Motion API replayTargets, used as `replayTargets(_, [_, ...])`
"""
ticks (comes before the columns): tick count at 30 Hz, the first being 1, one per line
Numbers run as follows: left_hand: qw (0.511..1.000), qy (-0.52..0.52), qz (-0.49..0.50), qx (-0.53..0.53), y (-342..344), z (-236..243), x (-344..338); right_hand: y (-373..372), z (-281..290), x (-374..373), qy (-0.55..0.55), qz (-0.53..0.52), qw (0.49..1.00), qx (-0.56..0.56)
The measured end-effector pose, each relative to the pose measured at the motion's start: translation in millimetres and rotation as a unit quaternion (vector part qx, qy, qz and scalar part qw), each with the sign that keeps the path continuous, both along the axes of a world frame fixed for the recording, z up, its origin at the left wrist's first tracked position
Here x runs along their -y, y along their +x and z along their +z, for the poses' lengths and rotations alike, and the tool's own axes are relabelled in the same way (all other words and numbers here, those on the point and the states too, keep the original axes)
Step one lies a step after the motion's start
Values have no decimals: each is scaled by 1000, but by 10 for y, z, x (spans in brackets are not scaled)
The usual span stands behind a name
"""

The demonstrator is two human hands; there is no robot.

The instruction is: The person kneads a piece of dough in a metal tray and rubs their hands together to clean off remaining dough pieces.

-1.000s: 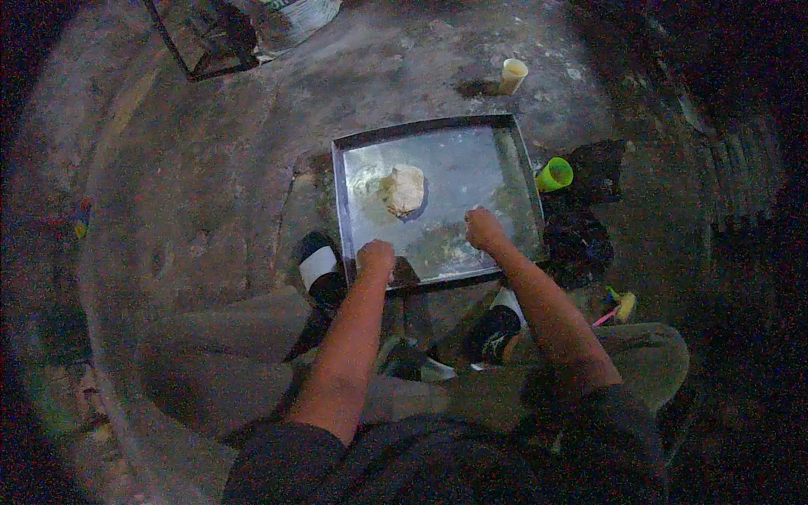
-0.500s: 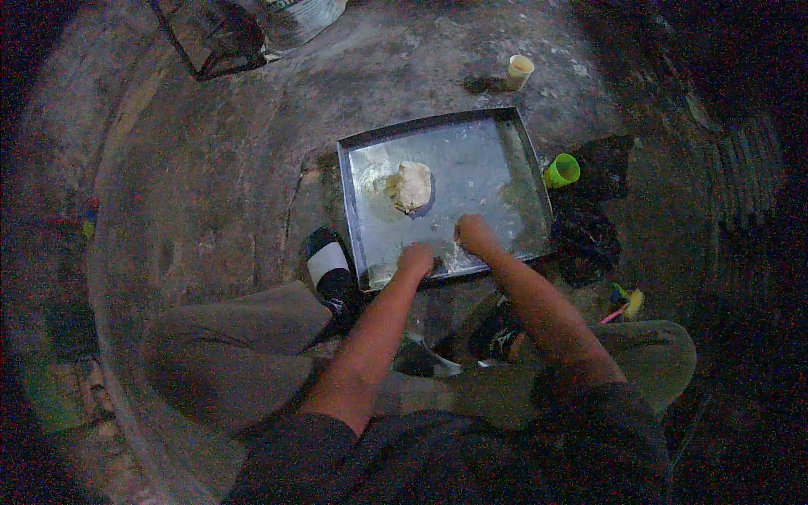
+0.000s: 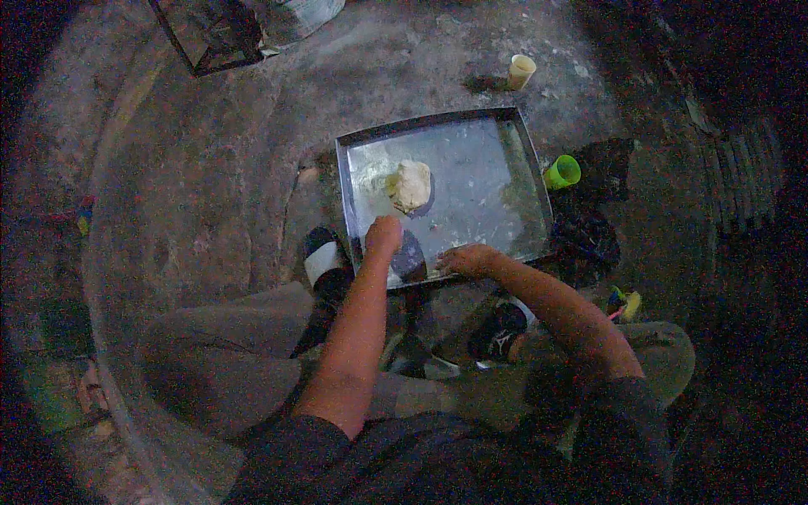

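A shallow square metal tray (image 3: 532, 168) lies on the ground in front of me. On its left half rests a pale, rounded lump that looks like dough (image 3: 412, 185). My left hand (image 3: 385, 235) is raised over the tray's near left part, just below the lump and apart from it. Its fingers are curled closed, and whatever they may hold is hidden. At the near edge of the tray, my right hand (image 3: 468, 260) reaches low with fingers stretched to the left over the metal. Small whitish smears mark the tray surface around it.
A bright green cup (image 3: 563, 171) is right of the tray, beside a dark plastic bag (image 3: 587, 244). Farther back stands a cream cup (image 3: 521, 72). A dark frame (image 3: 220, 63) and a pale container (image 3: 305, 18) are at the far left. My crossed legs flank the near side.
My left hand has moved up and to the left, toward the lump. My right hand has come down nearer the tray's edge, its fist now loosened into stretched fingers.
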State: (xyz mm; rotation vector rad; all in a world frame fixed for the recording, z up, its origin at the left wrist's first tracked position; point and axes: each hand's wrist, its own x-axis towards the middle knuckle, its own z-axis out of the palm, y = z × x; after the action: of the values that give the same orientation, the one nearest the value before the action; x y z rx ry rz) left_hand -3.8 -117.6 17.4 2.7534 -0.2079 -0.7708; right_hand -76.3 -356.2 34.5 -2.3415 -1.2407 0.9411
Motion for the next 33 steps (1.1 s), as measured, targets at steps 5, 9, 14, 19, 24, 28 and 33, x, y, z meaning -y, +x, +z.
replayTargets(5, [994, 22, -56, -86, -443, -201, 143, 159, 539, -25, -152, 13, 988, -33])
replayTargets(9, [978, -30, -182, -100, -529, -509, 547, 305, 180, 130, -29, -169, 985, 27])
replayTargets(14, [987, -139, -73, -33, -607, -63, 652, 107, 42, -30, -25, -225, 974, 7])
replayTargets(19, [987, -67, -65, -127, -160, 150, 342, 60, -95, 40, -61, -109, 992, 8])
replayTargets(24, [992, 17, -95, -84, -240, -199, 298, 197, -206, 135, -233, -260, 937, -7])
replayTargets(28, [990, 31, -22, -133, -332, -125, 263, 143, 365, -356, -234, -367, 896, -85])
replayTargets(33, [993, 44, 29, -105, -80, -269, 46, -87, 263, -767, -165, -342, 925, 26])
